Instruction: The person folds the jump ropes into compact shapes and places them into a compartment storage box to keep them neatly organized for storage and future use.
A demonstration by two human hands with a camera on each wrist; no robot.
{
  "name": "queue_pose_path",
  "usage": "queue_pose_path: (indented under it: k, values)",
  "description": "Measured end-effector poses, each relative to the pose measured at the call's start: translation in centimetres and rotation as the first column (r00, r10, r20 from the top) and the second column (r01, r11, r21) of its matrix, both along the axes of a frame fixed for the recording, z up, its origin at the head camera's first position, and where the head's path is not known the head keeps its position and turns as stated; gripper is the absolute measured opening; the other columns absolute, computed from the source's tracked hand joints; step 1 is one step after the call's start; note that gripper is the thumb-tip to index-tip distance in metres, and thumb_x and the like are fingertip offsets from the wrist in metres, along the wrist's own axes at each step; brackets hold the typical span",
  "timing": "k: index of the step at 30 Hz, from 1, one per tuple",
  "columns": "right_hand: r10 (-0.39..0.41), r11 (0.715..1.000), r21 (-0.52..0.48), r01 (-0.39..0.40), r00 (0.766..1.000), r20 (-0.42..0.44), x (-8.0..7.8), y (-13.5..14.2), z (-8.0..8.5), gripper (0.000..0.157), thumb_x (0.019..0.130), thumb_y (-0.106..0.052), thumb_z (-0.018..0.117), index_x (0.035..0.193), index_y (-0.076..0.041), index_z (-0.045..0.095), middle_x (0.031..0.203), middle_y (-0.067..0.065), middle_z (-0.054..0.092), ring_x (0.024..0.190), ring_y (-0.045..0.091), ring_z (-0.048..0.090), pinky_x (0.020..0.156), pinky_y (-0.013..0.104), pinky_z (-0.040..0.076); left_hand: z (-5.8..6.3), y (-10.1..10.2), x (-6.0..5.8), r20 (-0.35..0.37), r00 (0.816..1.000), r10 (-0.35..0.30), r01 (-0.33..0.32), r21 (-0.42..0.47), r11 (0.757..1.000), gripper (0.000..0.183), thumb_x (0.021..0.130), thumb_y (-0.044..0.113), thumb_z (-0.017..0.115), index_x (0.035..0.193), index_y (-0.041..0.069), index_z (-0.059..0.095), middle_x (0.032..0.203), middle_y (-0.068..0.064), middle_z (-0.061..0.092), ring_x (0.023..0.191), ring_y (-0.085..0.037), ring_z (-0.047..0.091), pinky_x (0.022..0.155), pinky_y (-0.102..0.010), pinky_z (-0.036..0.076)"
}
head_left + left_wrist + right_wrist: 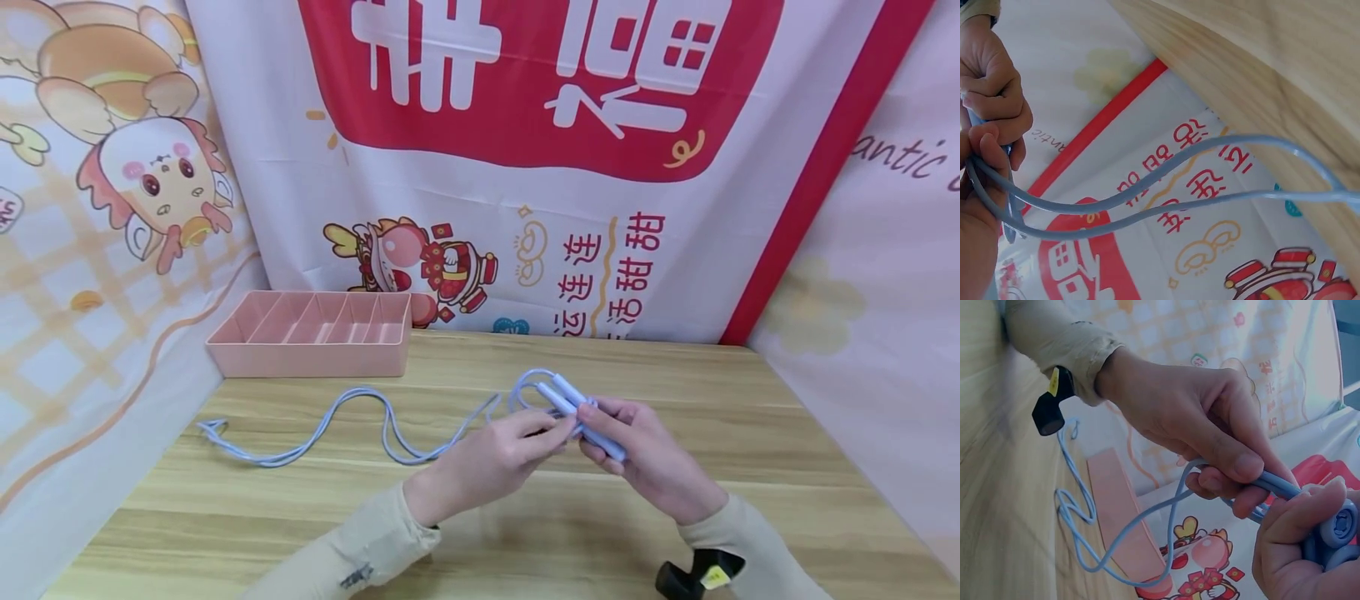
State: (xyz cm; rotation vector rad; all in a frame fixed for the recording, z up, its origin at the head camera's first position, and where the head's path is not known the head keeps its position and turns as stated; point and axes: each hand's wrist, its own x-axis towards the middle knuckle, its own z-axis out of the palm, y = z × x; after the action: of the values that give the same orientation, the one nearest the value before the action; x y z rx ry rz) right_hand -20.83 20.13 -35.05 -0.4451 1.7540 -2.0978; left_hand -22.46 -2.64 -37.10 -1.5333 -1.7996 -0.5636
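Note:
A light blue jump rope trails over the wooden table (300,508), its doubled cord (330,425) running in loose bends to the left. My right hand (637,446) grips the two handles (562,396) side by side, thumb across them. In the right wrist view, the round end of one handle (1338,526) shows beside the palm. Close against that hand, my left hand (502,454) pinches the doubled cord between thumb and fingers. From those fingertips the cord (1147,212) hangs away in two strands in the left wrist view. A small loop of cord curves above the handles.
A pink divided tray (307,360) with several compartments stands at the back left of the table, behind the cord. Printed cloth (465,192) hangs along the back and both sides. A black wrist device (701,575) is strapped over the right sleeve.

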Motion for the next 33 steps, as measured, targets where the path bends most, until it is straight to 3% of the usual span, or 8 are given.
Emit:
queue_pose_path:
  k: [3, 8, 12, 16, 22, 28, 30, 33]
  values:
    - [-0.008, 0.999, -0.036, 0.008, 1.000, 0.003, -0.1, 0.2, 0.3, 0.026, 0.104, -0.022, 0.053, 0.107, 0.003, 0.061, 0.075, 0.005, 0.056, 0.056, 0.009, 0.047, 0.050, 0.018, 0.036, 0.1, 0.0, -0.5, 0.132, 0.985, -0.110, 0.101, 0.073, 0.992, 0.037, 0.091, -0.002, 0.068, 0.126, -0.007, 0.062, 0.103, -0.008, 0.065, 0.086, -0.008, 0.059, 0.079, -0.011, 0.046]
    - [0.003, 0.999, -0.042, -0.006, 0.998, -0.070, 0.1, 0.4, 0.6, 0.024, 0.105, -0.017, 0.050, 0.108, 0.005, 0.060, 0.077, 0.005, 0.057, 0.059, 0.011, 0.048, 0.049, 0.018, 0.035, 0.0, -0.2, -0.9, 0.344, 0.916, -0.206, 0.153, 0.174, 0.973, 0.029, 0.085, -0.002, 0.075, 0.113, -0.003, 0.071, 0.092, -0.004, 0.069, 0.073, -0.001, 0.054, 0.063, -0.010, 0.045]
    - [0.036, 0.997, -0.060, -0.046, 0.987, -0.156, 0.5, 0.3, 0.9, 0.023, 0.106, -0.013, 0.046, 0.110, 0.007, 0.058, 0.078, 0.005, 0.057, 0.061, 0.010, 0.049, 0.047, 0.018, 0.035, -0.1, -0.4, -0.8, 0.451, 0.857, -0.251, 0.157, 0.236, 0.959, 0.021, 0.081, -0.001, 0.079, 0.102, -0.003, 0.075, 0.084, -0.002, 0.071, 0.067, 0.000, 0.056, 0.057, -0.013, 0.048]
    - [0.083, 0.988, -0.108, -0.110, 0.971, -0.224, 0.7, 0.4, 1.0, 0.024, 0.106, -0.007, 0.041, 0.113, 0.008, 0.058, 0.078, 0.005, 0.058, 0.059, 0.008, 0.049, 0.044, 0.019, 0.033, -0.1, -0.6, -0.9, 0.487, 0.826, -0.283, 0.182, 0.244, 0.953, 0.017, 0.080, -0.003, 0.079, 0.097, -0.005, 0.076, 0.086, -0.006, 0.073, 0.072, -0.001, 0.063, 0.057, -0.016, 0.052]
    - [0.181, 0.976, -0.073, -0.204, 0.954, -0.240, 0.7, 0.9, 1.3, 0.025, 0.106, -0.002, 0.039, 0.119, 0.007, 0.058, 0.078, 0.006, 0.058, 0.058, 0.009, 0.047, 0.041, 0.022, 0.029, 0.5, -1.3, -1.7, 0.419, 0.861, -0.289, 0.245, 0.156, 0.957, 0.018, 0.081, -0.005, 0.077, 0.099, -0.005, 0.075, 0.099, -0.011, 0.072, 0.094, -0.010, 0.068, 0.078, -0.020, 0.053]
    - [0.314, 0.942, -0.032, -0.334, 0.913, -0.262, 0.5, 1.1, 1.0, 0.031, 0.106, 0.000, 0.035, 0.129, 0.010, 0.053, 0.086, 0.010, 0.061, 0.058, 0.011, 0.047, 0.037, 0.030, 0.022, 1.0, -2.6, -2.4, 0.429, 0.866, -0.256, 0.246, 0.080, 0.966, 0.015, 0.084, -0.006, 0.074, 0.098, -0.003, 0.075, 0.093, -0.007, 0.072, 0.085, -0.007, 0.066, 0.076, -0.017, 0.052]
    - [0.365, 0.923, -0.020, -0.384, 0.891, -0.271, 0.4, 1.1, 0.8, 0.031, 0.106, 0.001, 0.034, 0.127, 0.012, 0.053, 0.088, 0.011, 0.061, 0.057, 0.013, 0.044, 0.035, 0.032, 0.022, 1.1, -2.9, -2.5, 0.411, 0.886, -0.215, 0.219, 0.039, 0.975, 0.011, 0.085, -0.004, 0.074, 0.096, -0.001, 0.076, 0.088, -0.005, 0.070, 0.077, -0.004, 0.061, 0.071, -0.014, 0.051]
    - [0.418, 0.904, 0.046, -0.425, 0.854, -0.309, 0.1, 1.1, 0.5, 0.030, 0.105, 0.004, 0.035, 0.124, 0.011, 0.055, 0.085, 0.014, 0.060, 0.053, 0.017, 0.040, 0.032, 0.033, 0.023, 1.2, -3.2, -2.6, 0.335, 0.935, -0.119, 0.141, -0.041, 0.989, 0.010, 0.085, 0.001, 0.076, 0.094, 0.004, 0.077, 0.081, -0.001, 0.066, 0.068, -0.002, 0.053, 0.063, -0.011, 0.046]
